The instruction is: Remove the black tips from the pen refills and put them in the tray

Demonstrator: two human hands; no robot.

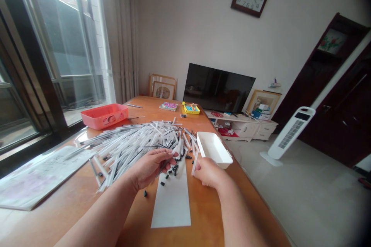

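While right hand is pinching a forward-pointing pale tube left of the white tray, left hand is gripping something slim farther off

whitish tube: tilted, in right hand | pale tubes: loose heap | black caps: scattered

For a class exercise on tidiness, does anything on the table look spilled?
Yes: small black pieces lie strewn over the white strip, and one sits alone on the tabletop to its left, as if spilled.
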